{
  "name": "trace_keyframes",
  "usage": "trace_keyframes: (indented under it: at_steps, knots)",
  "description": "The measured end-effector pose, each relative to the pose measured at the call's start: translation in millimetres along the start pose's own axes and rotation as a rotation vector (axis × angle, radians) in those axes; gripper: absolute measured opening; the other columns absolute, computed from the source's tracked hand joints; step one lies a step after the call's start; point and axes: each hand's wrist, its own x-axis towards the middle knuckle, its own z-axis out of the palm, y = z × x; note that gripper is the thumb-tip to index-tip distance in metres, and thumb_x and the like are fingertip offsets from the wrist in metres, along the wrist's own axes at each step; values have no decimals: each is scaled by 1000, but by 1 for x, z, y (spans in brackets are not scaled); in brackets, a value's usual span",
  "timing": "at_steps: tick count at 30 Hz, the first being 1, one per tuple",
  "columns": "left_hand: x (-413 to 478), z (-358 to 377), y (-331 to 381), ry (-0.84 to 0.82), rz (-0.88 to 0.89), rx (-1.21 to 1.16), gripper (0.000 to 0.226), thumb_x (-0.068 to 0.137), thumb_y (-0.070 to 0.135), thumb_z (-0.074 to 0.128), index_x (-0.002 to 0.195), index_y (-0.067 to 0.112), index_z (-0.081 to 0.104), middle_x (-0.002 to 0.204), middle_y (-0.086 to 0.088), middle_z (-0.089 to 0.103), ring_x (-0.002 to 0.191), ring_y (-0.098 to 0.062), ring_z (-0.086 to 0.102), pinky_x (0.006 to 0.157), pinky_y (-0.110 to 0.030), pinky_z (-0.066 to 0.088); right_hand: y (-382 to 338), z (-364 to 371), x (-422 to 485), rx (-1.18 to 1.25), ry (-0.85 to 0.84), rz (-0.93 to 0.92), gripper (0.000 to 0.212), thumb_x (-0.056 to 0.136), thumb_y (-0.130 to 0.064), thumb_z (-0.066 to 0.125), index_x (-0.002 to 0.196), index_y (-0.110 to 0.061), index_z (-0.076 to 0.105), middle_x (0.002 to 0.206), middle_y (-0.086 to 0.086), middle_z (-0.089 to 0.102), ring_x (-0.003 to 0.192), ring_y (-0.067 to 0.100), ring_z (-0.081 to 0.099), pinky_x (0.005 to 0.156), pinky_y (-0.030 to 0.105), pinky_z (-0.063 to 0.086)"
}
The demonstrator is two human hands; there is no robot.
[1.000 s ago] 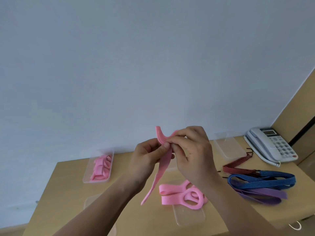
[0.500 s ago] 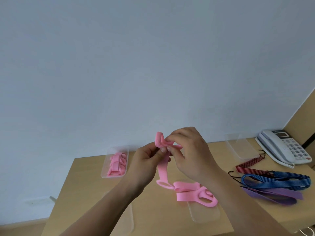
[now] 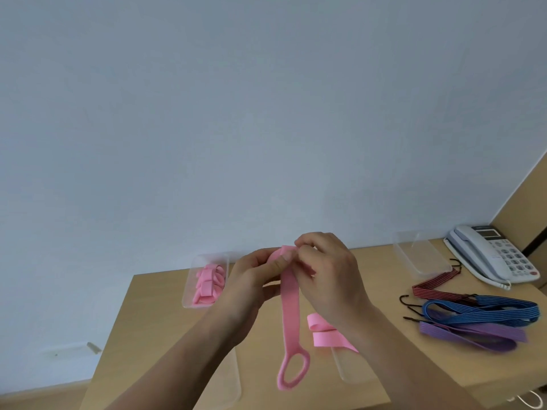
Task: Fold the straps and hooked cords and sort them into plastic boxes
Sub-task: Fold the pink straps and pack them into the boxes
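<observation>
A pink strap [image 3: 290, 309] hangs in the air above the wooden table [image 3: 154, 318]. My left hand [image 3: 254, 279] and my right hand [image 3: 328, 273] both pinch its folded top end. Its looped lower end dangles free. A second pink strap [image 3: 325, 332] lies on the table, partly hidden by my right forearm. At the back left stands a clear plastic box [image 3: 189, 294] with several folded pink straps [image 3: 208, 284] inside. To the right lie a red hooked cord [image 3: 435, 284], a blue hooked cord [image 3: 479, 312] and a purple strap [image 3: 470, 337].
An empty clear box [image 3: 420, 255] stands at the back right beside a white desk telephone [image 3: 497, 255]. Two clear lids or boxes [image 3: 352, 371] [image 3: 228, 389] lie near the front edge, partly under my arms. A bare wall rises behind the table.
The strap's lower part has lifted off the table and now hangs straight with its loop free. The fold at the top has become tighter between my fingers. The camera view has shifted slightly.
</observation>
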Motion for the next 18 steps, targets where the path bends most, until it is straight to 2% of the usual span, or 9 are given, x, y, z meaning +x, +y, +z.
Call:
trace_keyframes:
  at_steps: [4,8,10,12,15,18]
  knots:
    - [1,-3,-3,6,-21,-91,28,97,8,54,116,2,74,115,-22,75,108,-31,72,87,-33,59,0,0,-4,17,-61,15,14,78,-6,76,86,-18,75,102,4,70,94,24,65,70,29,55]
    - [5,-3,-8,36,-24,-47,34,90,-9,49,115,-5,71,113,-29,73,111,-41,69,98,-44,58,-3,-5,-4,110,-130,75,15,81,-11,67,85,-21,77,107,-1,70,100,18,63,78,27,52]
    - [4,-1,-10,91,-28,-31,31,88,-3,56,113,-2,73,113,-27,73,113,-46,66,102,-52,56,-2,-8,0,176,-158,104,17,81,-10,66,83,-22,77,99,-8,71,96,11,63,80,24,51]
    - [3,1,-12,154,-26,6,31,81,11,64,109,6,77,110,-20,76,113,-44,66,103,-57,54,0,-10,6,239,-191,189,17,81,-9,70,87,-23,76,90,-16,70,86,1,62,77,21,51]
    - [3,1,-15,183,-24,85,32,77,22,65,105,17,78,103,-6,79,106,-32,71,99,-54,54,5,-9,13,271,-311,356,26,84,-15,71,108,-23,73,92,-22,63,86,-2,61,77,18,49]
    - [4,0,-19,193,-25,130,31,77,24,64,105,21,78,101,-2,80,104,-29,72,98,-53,56,7,-6,14,248,-449,337,18,88,-17,67,102,-24,75,83,-24,59,83,-2,60,75,16,44]
